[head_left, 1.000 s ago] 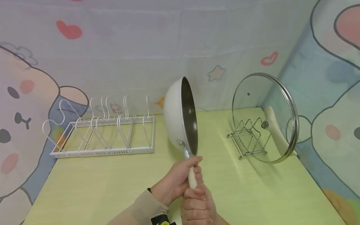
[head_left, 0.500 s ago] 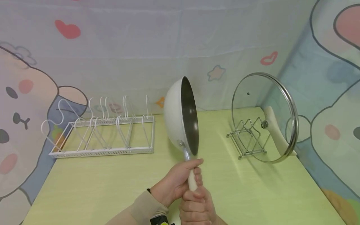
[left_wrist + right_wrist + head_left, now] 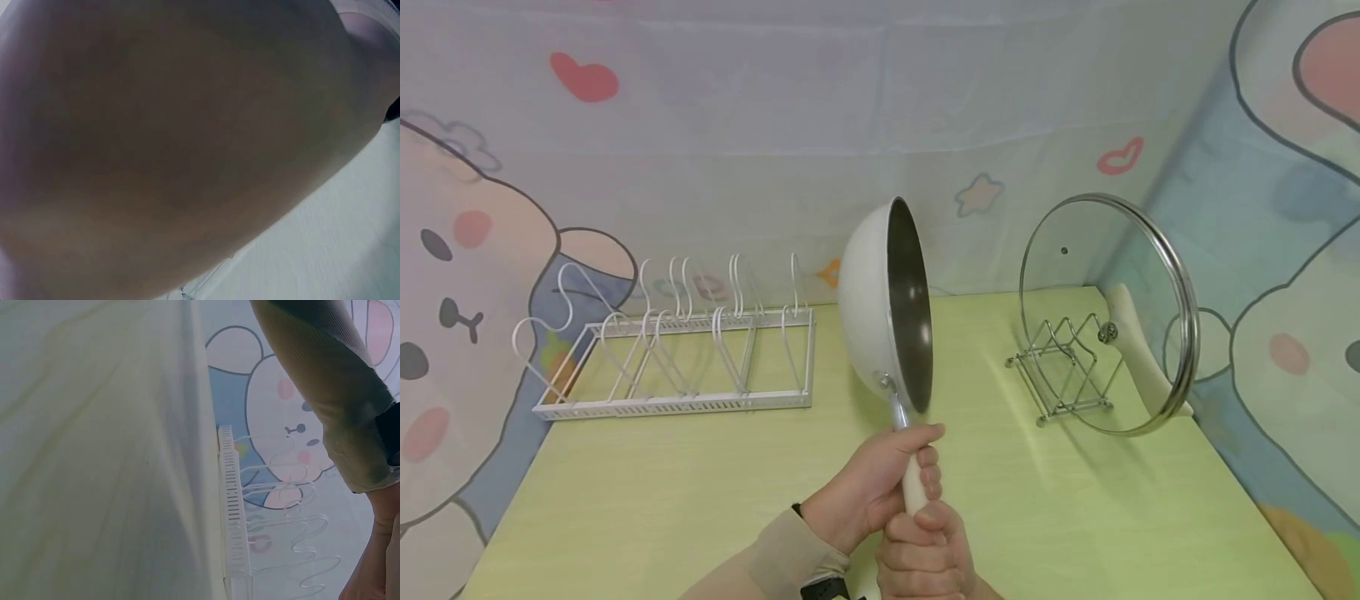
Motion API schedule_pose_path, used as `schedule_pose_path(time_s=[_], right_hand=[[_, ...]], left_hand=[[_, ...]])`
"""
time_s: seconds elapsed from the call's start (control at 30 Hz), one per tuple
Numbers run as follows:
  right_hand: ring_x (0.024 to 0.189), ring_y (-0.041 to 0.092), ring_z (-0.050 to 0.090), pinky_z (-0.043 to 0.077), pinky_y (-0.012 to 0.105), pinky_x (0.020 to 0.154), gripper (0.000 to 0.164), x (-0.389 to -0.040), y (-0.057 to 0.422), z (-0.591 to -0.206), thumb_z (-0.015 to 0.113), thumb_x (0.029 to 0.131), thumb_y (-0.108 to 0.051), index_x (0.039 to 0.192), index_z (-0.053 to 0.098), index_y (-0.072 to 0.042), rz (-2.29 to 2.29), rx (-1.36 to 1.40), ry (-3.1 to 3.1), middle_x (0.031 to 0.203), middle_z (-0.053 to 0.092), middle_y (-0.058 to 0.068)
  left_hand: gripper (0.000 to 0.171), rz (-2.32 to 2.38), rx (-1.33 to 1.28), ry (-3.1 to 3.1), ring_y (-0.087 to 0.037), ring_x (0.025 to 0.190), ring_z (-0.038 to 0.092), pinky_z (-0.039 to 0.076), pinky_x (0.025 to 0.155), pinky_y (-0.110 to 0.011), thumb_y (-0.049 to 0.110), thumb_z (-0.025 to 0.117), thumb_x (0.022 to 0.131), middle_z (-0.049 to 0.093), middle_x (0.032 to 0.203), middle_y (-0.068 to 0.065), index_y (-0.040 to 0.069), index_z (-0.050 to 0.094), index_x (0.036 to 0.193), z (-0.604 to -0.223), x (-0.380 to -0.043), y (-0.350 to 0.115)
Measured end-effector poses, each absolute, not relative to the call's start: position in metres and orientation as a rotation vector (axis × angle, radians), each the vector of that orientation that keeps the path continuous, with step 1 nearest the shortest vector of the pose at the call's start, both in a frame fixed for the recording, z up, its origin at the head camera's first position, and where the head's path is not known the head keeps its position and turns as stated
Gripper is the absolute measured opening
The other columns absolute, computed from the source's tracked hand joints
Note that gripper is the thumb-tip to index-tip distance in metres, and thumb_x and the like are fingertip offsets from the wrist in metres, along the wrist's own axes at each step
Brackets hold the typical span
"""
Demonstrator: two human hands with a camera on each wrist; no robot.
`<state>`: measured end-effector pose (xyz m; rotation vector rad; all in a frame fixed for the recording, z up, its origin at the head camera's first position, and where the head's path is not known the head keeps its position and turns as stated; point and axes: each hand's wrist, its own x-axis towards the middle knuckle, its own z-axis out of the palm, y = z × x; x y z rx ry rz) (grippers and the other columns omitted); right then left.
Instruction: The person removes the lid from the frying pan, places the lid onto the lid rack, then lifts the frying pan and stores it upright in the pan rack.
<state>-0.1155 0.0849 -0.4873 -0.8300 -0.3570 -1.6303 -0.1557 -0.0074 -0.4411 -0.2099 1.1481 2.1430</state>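
Note:
A white wok (image 3: 867, 308) with a dark inside (image 3: 912, 308) stands on edge above the table in the head view, its hollow side facing right. My left hand (image 3: 874, 483) grips the upper part of its cream handle (image 3: 913, 487), just below the metal neck, with the thumb pointing right. Lower down, my right hand (image 3: 923, 552) wraps its fingers around the same handle. Blurred skin fills most of the left wrist view. In the right wrist view a sleeved left forearm (image 3: 331, 394) appears at the right.
A white wire rack (image 3: 673, 408) with several curved dividers stands at the back left. At the right, a small metal wire rack (image 3: 1075, 408) holds a round glass lid (image 3: 1186, 333) on edge, its cream handle (image 3: 1135, 350) to the right. Patterned cloth (image 3: 760, 108) closes off the table's back and sides.
The wok has shifted very slightly to the right and its top slightly up, with both hands staying on the handle. The racks and lid have not moved.

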Motion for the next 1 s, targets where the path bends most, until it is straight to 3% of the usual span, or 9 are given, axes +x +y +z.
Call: schedule_pose_path(time_s=[0.53,1.0], right_hand=[[0.024,0.008,0.028,0.027,0.019,0.031,0.046,-0.113,0.082,-0.486,0.053,0.109,-0.034,0.069,0.041,-0.016,-1.679,-0.862,-0.314,0.038,0.03,-0.006],[0.023,0.009,0.025,0.025,0.019,0.03,0.048,-0.113,0.082,-0.473,0.053,0.109,-0.035,0.068,0.039,-0.016,-1.681,-0.902,-0.238,0.039,0.028,-0.005]], left_hand=[[0.031,2.137,-0.193,1.256,-0.002,0.049,0.047,0.043,0.051,-0.014,0.021,0.066,0.103,0.043,0.062,0.01,0.013,0.036,0.108,-0.439,-0.151,-0.009],[0.026,2.143,-0.181,1.34,-0.003,0.048,0.047,0.043,0.05,-0.016,0.022,0.067,0.102,0.045,0.061,0.01,0.013,0.044,0.096,-0.431,-0.149,-0.009]])
